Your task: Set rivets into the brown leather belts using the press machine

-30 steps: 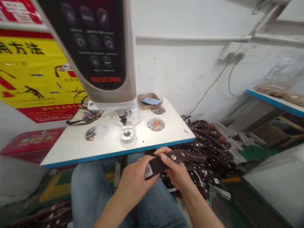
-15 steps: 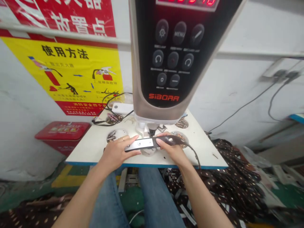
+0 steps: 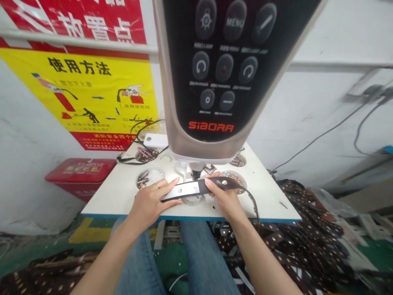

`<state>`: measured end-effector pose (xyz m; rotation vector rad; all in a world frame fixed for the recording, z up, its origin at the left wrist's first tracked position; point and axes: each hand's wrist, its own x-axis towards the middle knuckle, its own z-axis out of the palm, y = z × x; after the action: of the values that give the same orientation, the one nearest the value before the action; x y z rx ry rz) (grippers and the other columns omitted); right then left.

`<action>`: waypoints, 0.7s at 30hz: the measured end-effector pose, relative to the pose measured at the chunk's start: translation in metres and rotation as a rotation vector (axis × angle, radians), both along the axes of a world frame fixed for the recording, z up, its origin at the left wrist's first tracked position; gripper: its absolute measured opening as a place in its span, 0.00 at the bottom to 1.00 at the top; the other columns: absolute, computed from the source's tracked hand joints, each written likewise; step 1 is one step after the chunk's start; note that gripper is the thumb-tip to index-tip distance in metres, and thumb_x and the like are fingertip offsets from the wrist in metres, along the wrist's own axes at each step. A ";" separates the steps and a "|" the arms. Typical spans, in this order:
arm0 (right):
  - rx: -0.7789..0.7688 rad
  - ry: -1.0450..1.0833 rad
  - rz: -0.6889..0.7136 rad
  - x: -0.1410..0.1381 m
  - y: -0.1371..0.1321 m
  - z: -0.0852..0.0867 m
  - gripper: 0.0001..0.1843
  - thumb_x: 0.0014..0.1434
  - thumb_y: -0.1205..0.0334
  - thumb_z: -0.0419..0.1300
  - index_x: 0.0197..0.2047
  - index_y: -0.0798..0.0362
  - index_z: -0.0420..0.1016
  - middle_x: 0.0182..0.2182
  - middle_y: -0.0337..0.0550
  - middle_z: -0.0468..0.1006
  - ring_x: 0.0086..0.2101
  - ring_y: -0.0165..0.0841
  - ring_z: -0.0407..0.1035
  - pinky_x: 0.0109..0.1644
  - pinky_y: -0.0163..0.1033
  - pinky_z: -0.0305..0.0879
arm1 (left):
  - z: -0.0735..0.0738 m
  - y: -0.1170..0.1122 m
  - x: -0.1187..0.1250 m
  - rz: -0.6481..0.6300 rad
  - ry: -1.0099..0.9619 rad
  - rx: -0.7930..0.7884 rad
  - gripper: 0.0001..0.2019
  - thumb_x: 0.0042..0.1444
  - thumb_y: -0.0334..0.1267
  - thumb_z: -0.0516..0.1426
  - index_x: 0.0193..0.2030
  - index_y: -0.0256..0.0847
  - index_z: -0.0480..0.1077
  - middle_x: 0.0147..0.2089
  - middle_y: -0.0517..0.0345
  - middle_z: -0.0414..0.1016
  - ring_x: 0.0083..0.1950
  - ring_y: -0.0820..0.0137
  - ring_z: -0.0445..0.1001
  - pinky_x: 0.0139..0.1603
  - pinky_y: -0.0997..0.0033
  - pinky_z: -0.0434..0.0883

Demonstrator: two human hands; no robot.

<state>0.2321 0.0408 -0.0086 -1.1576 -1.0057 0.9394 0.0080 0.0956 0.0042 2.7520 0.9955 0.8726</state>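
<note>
Both hands are over the white machine table (image 3: pixel 258 200), holding a dark brown leather strap (image 3: pixel 221 184) with a brass stud. My left hand (image 3: pixel 150 200) grips the strap's silver metal end plate (image 3: pixel 181 191). My right hand (image 3: pixel 222 196) pinches the leather farther along, and the strap's narrow tail hangs down past that wrist. The strap lies just in front of the lower tool of a SIBORA riveting machine (image 3: pixel 215 69). A round metal anvil (image 3: pixel 193 200) shows beneath the plate, partly hidden by it.
Round wells in the table hold metal rivets (image 3: pixel 150 178) and brass studs (image 3: pixel 233 180). Black cables lie at the table's back left. Studded dark straps (image 3: pixel 307 237) are heaped on the floor at right. A red box (image 3: pixel 80 172) stands at left.
The view has swung from tilted and right to level and centred on the machine. The strap has moved from above my lap to over the table, and it barely shifts in the last half second.
</note>
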 end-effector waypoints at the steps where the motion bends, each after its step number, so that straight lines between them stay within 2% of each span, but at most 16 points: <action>1: 0.007 0.051 -0.009 -0.003 -0.005 0.001 0.15 0.53 0.49 0.65 0.37 0.49 0.70 0.25 0.33 0.69 0.26 0.30 0.63 0.32 0.36 0.59 | 0.002 -0.006 0.001 -0.015 -0.006 0.037 0.25 0.62 0.53 0.53 0.60 0.41 0.67 0.41 0.53 0.76 0.39 0.67 0.76 0.37 0.74 0.70; 3: -0.036 0.060 0.061 -0.008 -0.018 0.006 0.16 0.52 0.49 0.67 0.38 0.48 0.70 0.26 0.33 0.70 0.28 0.31 0.64 0.33 0.36 0.59 | 0.004 -0.017 0.003 -0.058 0.006 0.085 0.24 0.62 0.51 0.54 0.61 0.41 0.66 0.42 0.52 0.76 0.40 0.67 0.76 0.38 0.73 0.70; 5: -0.095 -0.037 0.135 -0.009 -0.028 0.013 0.15 0.53 0.50 0.66 0.38 0.48 0.70 0.27 0.34 0.71 0.29 0.32 0.65 0.34 0.36 0.60 | 0.006 -0.023 0.005 -0.075 0.036 0.112 0.24 0.62 0.50 0.54 0.61 0.39 0.66 0.42 0.51 0.76 0.41 0.65 0.75 0.39 0.70 0.70; 7: -0.102 -0.138 0.109 -0.006 -0.030 0.017 0.13 0.54 0.50 0.64 0.35 0.49 0.71 0.26 0.35 0.70 0.29 0.33 0.65 0.35 0.37 0.60 | 0.007 -0.020 0.006 -0.060 0.052 0.129 0.25 0.62 0.51 0.54 0.60 0.36 0.66 0.42 0.49 0.76 0.41 0.62 0.74 0.40 0.66 0.70; 10: -0.062 -0.191 0.045 0.002 -0.018 0.018 0.12 0.54 0.50 0.63 0.35 0.49 0.72 0.27 0.36 0.71 0.30 0.34 0.65 0.36 0.38 0.61 | 0.008 -0.005 0.010 -0.025 0.058 0.090 0.27 0.61 0.54 0.54 0.60 0.36 0.67 0.43 0.47 0.76 0.43 0.60 0.74 0.42 0.65 0.70; 14: -0.080 -0.129 0.073 0.010 0.001 0.010 0.13 0.53 0.50 0.64 0.36 0.49 0.71 0.30 0.36 0.72 0.33 0.34 0.67 0.38 0.39 0.62 | 0.008 0.014 0.016 0.003 0.084 -0.108 0.25 0.58 0.52 0.59 0.59 0.45 0.68 0.44 0.54 0.77 0.43 0.64 0.76 0.40 0.72 0.70; 16: -0.089 -0.103 0.091 0.011 0.004 0.006 0.13 0.53 0.50 0.64 0.36 0.49 0.70 0.30 0.35 0.72 0.33 0.34 0.67 0.39 0.39 0.62 | 0.005 0.017 0.016 -0.014 0.071 -0.177 0.25 0.57 0.51 0.59 0.60 0.47 0.68 0.43 0.56 0.77 0.41 0.66 0.76 0.37 0.75 0.69; 21: -0.076 -0.120 0.094 0.010 0.002 0.002 0.12 0.54 0.52 0.63 0.36 0.50 0.70 0.31 0.35 0.72 0.33 0.34 0.66 0.40 0.39 0.61 | -0.004 0.017 0.010 -0.057 0.017 -0.123 0.26 0.60 0.55 0.55 0.60 0.43 0.68 0.41 0.55 0.76 0.39 0.68 0.76 0.36 0.76 0.68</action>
<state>0.2420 0.0428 -0.0067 -1.2511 -1.1376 0.9996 0.0176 0.1130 0.0004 2.6749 0.9358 0.7542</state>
